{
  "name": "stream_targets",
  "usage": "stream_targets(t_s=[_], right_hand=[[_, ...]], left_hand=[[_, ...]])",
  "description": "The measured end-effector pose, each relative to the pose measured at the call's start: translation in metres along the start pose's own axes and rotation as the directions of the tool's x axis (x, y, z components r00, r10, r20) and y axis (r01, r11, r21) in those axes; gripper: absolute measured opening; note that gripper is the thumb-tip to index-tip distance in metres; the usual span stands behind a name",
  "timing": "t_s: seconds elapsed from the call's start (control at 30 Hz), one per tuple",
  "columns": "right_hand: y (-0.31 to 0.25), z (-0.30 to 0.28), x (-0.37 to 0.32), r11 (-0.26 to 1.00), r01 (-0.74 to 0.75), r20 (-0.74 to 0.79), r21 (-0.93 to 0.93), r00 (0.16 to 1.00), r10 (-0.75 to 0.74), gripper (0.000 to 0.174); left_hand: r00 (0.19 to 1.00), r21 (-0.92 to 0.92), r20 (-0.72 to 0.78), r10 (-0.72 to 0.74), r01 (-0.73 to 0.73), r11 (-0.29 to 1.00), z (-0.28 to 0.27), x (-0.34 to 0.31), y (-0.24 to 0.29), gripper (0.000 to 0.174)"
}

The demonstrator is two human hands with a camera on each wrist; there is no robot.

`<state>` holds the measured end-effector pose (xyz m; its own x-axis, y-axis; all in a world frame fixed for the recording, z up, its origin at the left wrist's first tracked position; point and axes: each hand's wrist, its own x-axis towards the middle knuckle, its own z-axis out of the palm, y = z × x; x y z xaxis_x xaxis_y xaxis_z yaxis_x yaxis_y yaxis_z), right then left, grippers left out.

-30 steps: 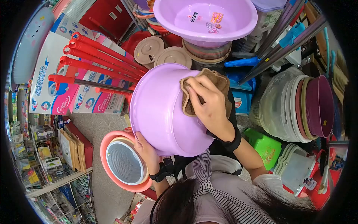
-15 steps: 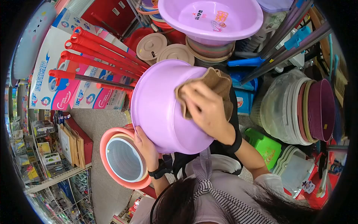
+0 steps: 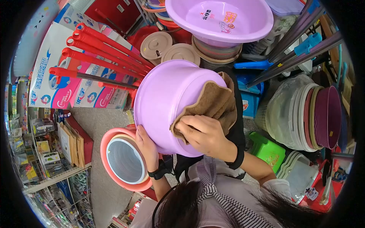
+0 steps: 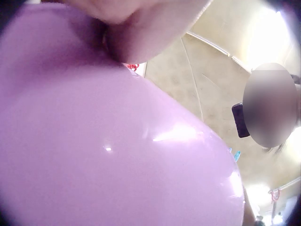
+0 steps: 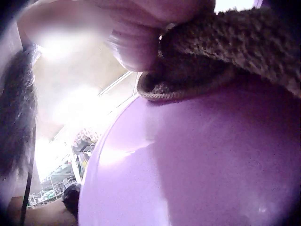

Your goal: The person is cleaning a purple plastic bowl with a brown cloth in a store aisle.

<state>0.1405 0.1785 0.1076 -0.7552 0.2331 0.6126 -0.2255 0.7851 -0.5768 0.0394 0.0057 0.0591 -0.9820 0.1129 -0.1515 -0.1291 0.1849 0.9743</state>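
Observation:
A purple plastic basin (image 3: pixel 159 100) is tipped on its side in front of the person's body, its outer wall and base uppermost. At its lower left rim my left hand (image 3: pixel 147 150) grips it, thumb on the outside, the other fingers hidden behind. My right hand (image 3: pixel 207 137) holds a brown towel cloth (image 3: pixel 211 102) in curled fingers against the basin's base and near side. The right wrist view shows the fuzzy cloth (image 5: pixel 244 42) bunched under the fingers, over the shiny basin wall (image 5: pixel 211 155). The left wrist view is mostly filled by basin wall (image 4: pixel 108 174).
Another purple basin (image 3: pixel 243 21) sits on a stack beyond. Red-handled poles (image 3: pixel 110 49) lean at the left before printed boxes (image 3: pixel 42 81). Nested pink and grey baskets (image 3: pixel 125 159) stand below my left hand. Stacked buckets (image 3: pixel 327 117) and a green stool (image 3: pixel 268 152) are at the right.
My right hand has slid the cloth down across the basin toward the body, and the cloth now lies spread wider above the fingers. My left hand keeps its grip on the rim.

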Motion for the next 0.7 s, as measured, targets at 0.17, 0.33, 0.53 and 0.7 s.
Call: stream_targets(t_s=[0.17,0.33,0.53,0.7], right_hand=[[0.013,-0.006,0.017,0.999,-0.040,0.001,-0.008,0.999,0.040,0.031],[0.001,0.001,-0.001,1.000,0.012,0.031,0.009,0.999,-0.012,0.028],[-0.003,-0.002,-0.011,0.999,0.044,0.105,-0.016,0.994,-0.042,0.027],[0.021,-0.004,0.023,0.998,-0.064,-0.047,0.029,0.997,0.065,0.025]], left_hand=[[0.997,-0.078,0.080,-0.010,0.017,0.997,-0.002,0.002,0.001,0.048],[0.997,-0.038,0.079,-0.006,0.009,0.999,-0.007,0.013,-0.010,0.048],[0.996,-0.041,0.091,-0.017,0.021,0.999,-0.005,0.012,-0.004,0.049],[0.994,-0.021,0.110,-0.013,0.015,1.000,-0.007,0.008,-0.004,0.049]])
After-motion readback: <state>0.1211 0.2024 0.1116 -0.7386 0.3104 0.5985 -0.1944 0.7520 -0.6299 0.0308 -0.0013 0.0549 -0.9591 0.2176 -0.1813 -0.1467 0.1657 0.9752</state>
